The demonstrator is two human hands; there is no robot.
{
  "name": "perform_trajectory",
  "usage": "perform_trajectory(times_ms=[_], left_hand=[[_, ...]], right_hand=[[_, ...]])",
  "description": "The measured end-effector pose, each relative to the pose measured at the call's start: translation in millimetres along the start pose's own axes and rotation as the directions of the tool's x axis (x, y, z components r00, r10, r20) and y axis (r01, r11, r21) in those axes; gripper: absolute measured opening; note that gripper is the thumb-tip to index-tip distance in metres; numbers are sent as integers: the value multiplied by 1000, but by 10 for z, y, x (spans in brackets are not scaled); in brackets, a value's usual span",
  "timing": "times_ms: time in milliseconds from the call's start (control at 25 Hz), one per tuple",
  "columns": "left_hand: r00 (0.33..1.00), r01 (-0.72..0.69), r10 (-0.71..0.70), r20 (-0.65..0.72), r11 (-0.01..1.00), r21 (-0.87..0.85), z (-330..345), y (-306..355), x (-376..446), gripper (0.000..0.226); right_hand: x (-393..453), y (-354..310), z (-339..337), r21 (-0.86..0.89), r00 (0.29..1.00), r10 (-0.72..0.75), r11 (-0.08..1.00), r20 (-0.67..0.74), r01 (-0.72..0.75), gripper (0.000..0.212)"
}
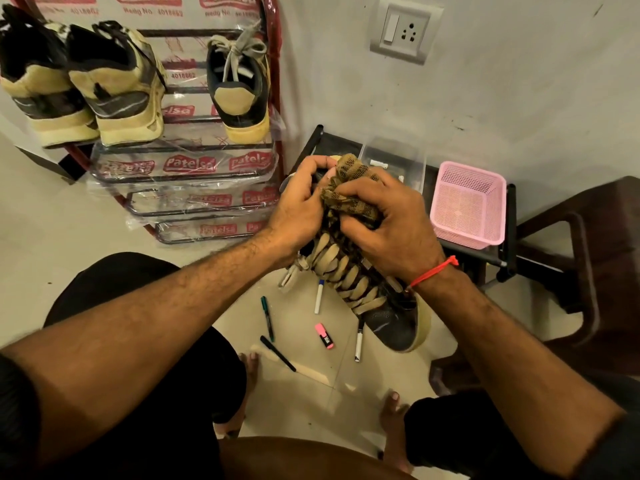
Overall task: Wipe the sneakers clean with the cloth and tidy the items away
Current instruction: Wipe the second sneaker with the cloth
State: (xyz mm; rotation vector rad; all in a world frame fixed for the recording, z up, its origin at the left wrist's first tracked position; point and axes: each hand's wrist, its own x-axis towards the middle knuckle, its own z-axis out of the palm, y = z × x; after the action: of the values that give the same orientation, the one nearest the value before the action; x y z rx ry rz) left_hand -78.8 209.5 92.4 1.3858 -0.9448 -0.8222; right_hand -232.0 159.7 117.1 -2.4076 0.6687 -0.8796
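Our left hand (pixel 299 206) grips the dark sneaker (pixel 381 299) by its heel end above the floor, while our right hand (pixel 391 225) clutches the brown cloth (pixel 349 188) bunched against its collar, beside the pink basket (pixel 467 202).

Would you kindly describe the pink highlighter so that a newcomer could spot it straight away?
Start at the sneaker held up in both hands and look down to the tiled floor beneath it, where several pens lie scattered. The highlighter lies among them, between a green pen and a white marker. It alone is short, stubby and pink.
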Motion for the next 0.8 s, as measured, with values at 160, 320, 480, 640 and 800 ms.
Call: perform_trajectory(times_ms=[160,320,480,640,800], left_hand=[[994,-24,25,-110,1000,11,-102,-23,115,11],[979,51,-50,-196,999,1,-203,-59,149,11],[994,29,-27,-105,999,23,-60,-87,65,11],[994,-65,63,88,998,18,76,-90,-48,20],[993,-100,103,-57,993,66,-113,-64,115,19]], right_hand=[[-85,172,-158,-98,981,-47,993,191,67,25],[-199,284,-255,-271,895,38,958,444,93,22],[-123,146,-130,-102,983,-61,992,172,80,23],[-39,27,-54,-85,1000,-20,996,8,20,27],[-124,162,-116,-105,969,-76,989,235,102,27]])
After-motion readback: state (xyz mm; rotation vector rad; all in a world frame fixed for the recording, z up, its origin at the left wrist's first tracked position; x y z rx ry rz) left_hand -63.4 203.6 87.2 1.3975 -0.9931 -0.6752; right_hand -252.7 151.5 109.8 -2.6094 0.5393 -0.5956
